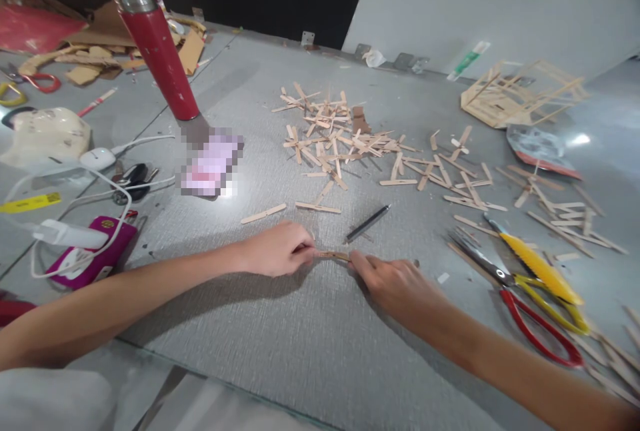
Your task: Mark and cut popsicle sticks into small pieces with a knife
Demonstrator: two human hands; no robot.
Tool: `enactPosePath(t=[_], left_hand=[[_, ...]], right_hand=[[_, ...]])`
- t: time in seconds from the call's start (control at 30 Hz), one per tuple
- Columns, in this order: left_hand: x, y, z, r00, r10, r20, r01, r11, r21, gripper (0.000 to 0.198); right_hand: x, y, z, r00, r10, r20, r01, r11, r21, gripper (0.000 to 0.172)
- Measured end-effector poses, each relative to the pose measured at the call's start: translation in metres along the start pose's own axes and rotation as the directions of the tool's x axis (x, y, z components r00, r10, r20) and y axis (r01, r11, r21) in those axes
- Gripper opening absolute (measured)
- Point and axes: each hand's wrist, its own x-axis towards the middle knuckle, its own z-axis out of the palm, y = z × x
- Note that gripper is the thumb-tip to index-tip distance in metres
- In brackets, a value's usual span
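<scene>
Between both hands a small wooden craft stick is stretched just above the grey table, its ends hidden in the fingers. My left hand pinches its left end. At the other end, the closed fingers of my right hand grip it; a dark tip sticks out behind that hand, too little shown to name. Just beyond lies a black pen. Another craft stick lies past my left hand, with a joined pair of sticks to its right.
Piles of craft sticks spread across the back. Scissors and a yellow cutter lie at right, below a stick frame. At left are a red flask, a phone, cables and a purple power strip.
</scene>
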Motion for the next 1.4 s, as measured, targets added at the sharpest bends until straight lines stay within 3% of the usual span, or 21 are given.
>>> enactPosePath(t=[0.6,0.87,0.97,1.1,1.33,1.4], left_hand=[[0.001,0.0,0.001,1.0,0.018,-0.008,-0.018,1.0,-0.009,0.036],[0.0,-0.001,0.0,0.998,0.053,-0.017,-0.054,0.998,-0.025,0.03],[-0.001,-0.003,0.001,0.996,0.085,-0.03,-0.086,0.996,-0.037,0.025],[-0.001,-0.003,0.001,0.999,0.043,-0.015,-0.044,0.997,-0.061,0.023],[-0.002,0.001,0.0,1.0,-0.018,0.005,0.018,0.996,-0.083,0.025],[-0.002,0.001,0.0,1.0,0.002,-0.007,-0.002,0.997,-0.074,0.026]], right_hand=[[-0.001,-0.004,-0.005,0.998,0.038,0.055,-0.04,0.999,0.03,0.027],[0.004,-0.012,-0.037,0.994,0.05,0.096,-0.036,0.988,-0.148,0.031],[0.007,-0.014,-0.046,0.99,0.069,0.124,-0.054,0.99,-0.127,0.031],[0.012,-0.017,-0.058,0.993,0.091,0.068,-0.086,0.993,-0.078,0.021],[0.018,-0.032,-0.069,0.996,0.006,0.087,0.026,0.93,-0.366,0.029],[0.016,-0.029,-0.064,0.994,0.002,0.112,0.038,0.933,-0.358,0.031]])
